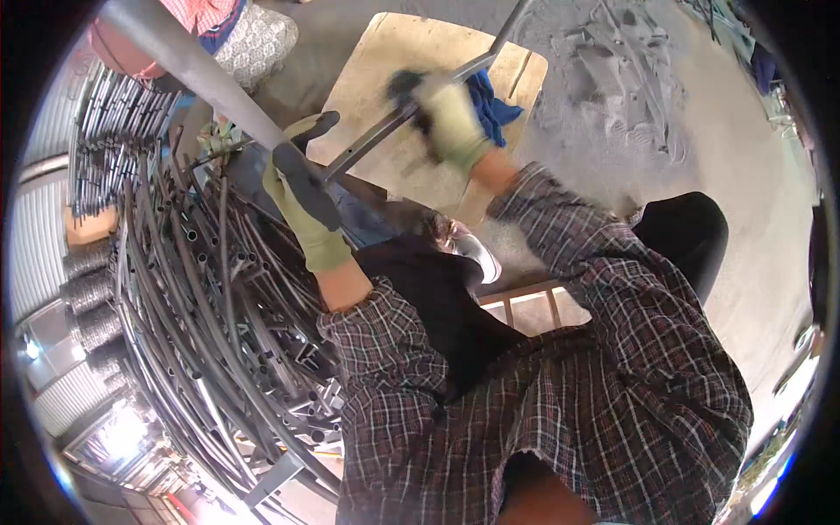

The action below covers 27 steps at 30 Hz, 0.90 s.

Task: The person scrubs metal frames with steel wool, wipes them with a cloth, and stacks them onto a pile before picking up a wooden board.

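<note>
A grey metal frame slants across the view: a thick round tube [206, 74] comes in from the upper left, and a thinner square bar [367, 144] runs up to the right. My left hand [302, 188], in a pale green glove with dark palm and fingers, is closed on the metal where tube and bar come close together. Over the bar lies my right hand [451, 122], in a similar glove and blurred by motion. Its fingers are smeared, so their grip is unclear. A blue cloth [494, 109] rests on the wooden board [385, 52] beside my right wrist.
A large heap of metal tubes [210, 289] fills the left side, with stacked tubes [118, 131] behind it. Another person's patterned clothing [254, 44] shows at the upper left. Grey dusty sheets or scraps [621, 79] lie on the floor beyond the board.
</note>
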Motion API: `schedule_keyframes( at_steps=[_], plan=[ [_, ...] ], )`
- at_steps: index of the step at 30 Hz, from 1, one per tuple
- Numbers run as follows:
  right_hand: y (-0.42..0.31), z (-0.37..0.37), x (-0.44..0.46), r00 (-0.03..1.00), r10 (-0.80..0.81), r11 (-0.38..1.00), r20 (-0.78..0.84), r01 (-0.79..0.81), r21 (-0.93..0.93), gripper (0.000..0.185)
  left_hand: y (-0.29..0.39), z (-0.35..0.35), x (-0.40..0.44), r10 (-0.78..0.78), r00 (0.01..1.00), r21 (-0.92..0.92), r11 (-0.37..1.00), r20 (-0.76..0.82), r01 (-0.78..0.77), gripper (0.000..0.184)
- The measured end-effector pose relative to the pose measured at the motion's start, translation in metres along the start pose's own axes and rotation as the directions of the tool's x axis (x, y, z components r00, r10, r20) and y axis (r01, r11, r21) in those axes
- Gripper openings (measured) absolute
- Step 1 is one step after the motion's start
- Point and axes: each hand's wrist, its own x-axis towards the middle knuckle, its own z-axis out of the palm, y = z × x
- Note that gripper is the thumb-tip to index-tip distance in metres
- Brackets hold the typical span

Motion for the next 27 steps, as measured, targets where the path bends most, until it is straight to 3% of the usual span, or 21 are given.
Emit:
schedule_keyframes(
  at_steps=[1,2,3,4,5,6,7,8,9,10,11,13,15,16,17,19,20,22,23,26,27],
  plan=[
    [0.06,0.012,-0.007,0.968,0.238,0.886,-0.084,-0.18,0.428,0.038,-0.002,0.0,0.003,0.007,1.0,-0.014,1.0,0.009,-0.007,0.051],
    [0.118,0.024,-0.014,0.88,0.447,0.65,-0.158,-0.198,0.734,0.044,-0.001,0.002,0.009,0.024,0.999,-0.032,0.999,0.024,-0.023,0.051],
    [0.081,0.003,0.005,0.907,0.397,0.869,-0.139,-0.322,0.376,0.038,0.001,0.004,0.013,0.069,0.998,-0.02,0.997,0.013,-0.069,0.05],
    [0.011,-0.014,0.011,0.953,0.304,0.93,0.002,-0.296,-0.218,0.033,0.004,0.008,0.015,0.117,0.993,-0.011,0.993,0.008,-0.117,0.05],
    [-0.045,-0.024,0.014,0.911,0.328,0.859,0.252,-0.176,-0.481,0.029,0.006,0.012,0.014,0.117,0.993,-0.04,0.992,0.011,-0.117,0.05],
    [-0.094,-0.021,0.014,0.868,0.309,0.886,0.389,-0.114,-0.448,0.025,0.008,0.015,0.012,0.118,0.993,-0.069,0.991,0.014,-0.117,0.05],
    [-0.13,0.003,0.001,0.984,0.022,0.978,0.177,0.016,-0.208,0.021,0.01,0.015,0.007,0.079,0.997,-0.129,0.989,0.024,-0.075,0.05],
    [-0.125,0.007,-0.001,0.988,-0.116,0.973,0.098,0.133,-0.188,0.019,0.006,0.016,0.006,0.04,0.998,-0.185,0.982,0.037,-0.033,0.049],
    [-0.119,0.012,-0.003,0.968,-0.251,0.949,0.017,0.25,-0.19,0.018,-0.05,-0.003,0.003,-0.009,0.991,-0.246,0.969,-0.131,-0.023,0.047],
    [-0.084,-0.004,-0.001,0.957,-0.242,0.887,0.16,0.286,-0.364,0.017,-0.045,-0.001,0.001,-0.005,0.997,-0.214,0.977,-0.083,-0.013,0.046],
    [-0.049,-0.018,0.002,0.976,0.215,0.962,0.044,-0.22,0.162,0.016,-0.031,0.0,0.0,-0.002,0.999,-0.181,0.983,-0.041,-0.005,0.045],
    [0.032,-0.068,0.007,0.875,0.483,0.872,0.014,-0.483,0.085,0.024,-0.018,0.0,-0.002,-0.024,1.0,-0.227,0.974,-0.004,0.023,0.043],
    [0.086,-0.071,0.012,0.968,0.224,0.817,-0.117,-0.252,-0.518,0.024,-0.002,0.014,0.003,0.017,0.996,-0.111,0.993,-0.085,-0.026,0.053],
    [0.1,-0.053,0.014,0.962,0.182,0.81,-0.204,-0.265,-0.523,0.016,0.004,0.022,0.007,0.045,0.993,-0.054,0.997,-0.11,-0.051,0.058],
    [0.018,-0.07,0.017,0.984,0.104,0.844,-0.142,-0.163,-0.512,0.02,0.003,0.027,0.009,0.086,0.987,-0.031,0.995,-0.139,-0.091,0.058],
    [-0.045,-0.047,0.009,0.977,0.117,0.698,0.181,0.049,-0.715,0.03,-0.001,0.029,0.009,0.14,0.974,0.005,0.99,-0.176,-0.142,0.057],
    [-0.055,-0.026,0.001,0.977,-0.115,0.753,0.182,0.205,-0.625,0.034,-0.001,0.03,0.01,0.156,0.971,0.011,0.988,-0.183,-0.157,0.057],
    [-0.066,-0.029,0.002,0.945,-0.276,0.853,0.175,0.325,-0.408,0.029,0.003,0.026,0.005,0.11,0.985,-0.029,0.993,-0.136,-0.115,0.056],
    [-0.032,-0.035,0.002,0.989,-0.044,0.935,0.144,0.092,-0.342,0.025,0.01,0.027,0.0,0.04,0.987,-0.012,0.999,-0.153,-0.043,0.055],
    [0.089,-0.054,0.016,0.931,0.246,0.851,-0.27,-0.341,-0.399,0.025,0.006,0.025,0.002,0.035,0.982,-0.045,0.998,-0.187,-0.044,0.053],
    [0.08,-0.053,0.017,0.945,0.24,0.867,-0.223,-0.312,-0.389,0.024,0.005,0.023,0.006,0.045,0.988,-0.044,0.998,-0.149,-0.052,0.053]
  ],
)
